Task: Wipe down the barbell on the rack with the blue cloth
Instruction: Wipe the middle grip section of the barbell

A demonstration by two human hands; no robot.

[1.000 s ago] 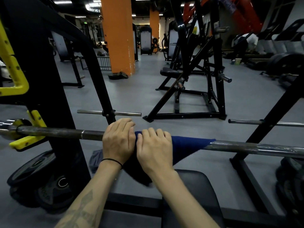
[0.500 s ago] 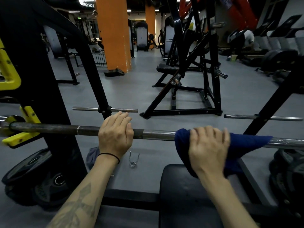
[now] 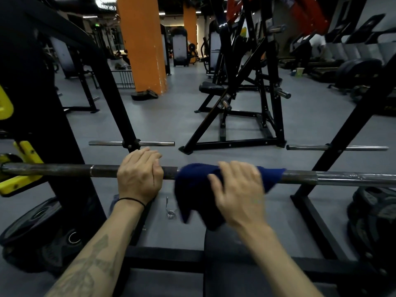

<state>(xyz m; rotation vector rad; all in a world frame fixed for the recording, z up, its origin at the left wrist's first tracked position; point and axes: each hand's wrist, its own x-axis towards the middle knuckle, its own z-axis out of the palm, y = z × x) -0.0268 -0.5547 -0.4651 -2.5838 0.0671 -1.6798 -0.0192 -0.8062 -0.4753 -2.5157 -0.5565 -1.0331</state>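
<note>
My right hand (image 3: 240, 189) grips cloth (image 3: 197, 189) wrapped over bar (image 3: 334, 179), now sliding back left from half second ago toward my left hand (image 3: 139, 176), which stays clamped on bar at same spot. Middle section gets second pass; right end still unwiped.

We see the barbell (image 3: 334, 178) as metal, dull and dark leftward, shinier and knurled rightward; the blue cloth (image 3: 194, 185) soft, matt fabric; the floor (image 3: 171, 121) smooth matt grey.
</note>
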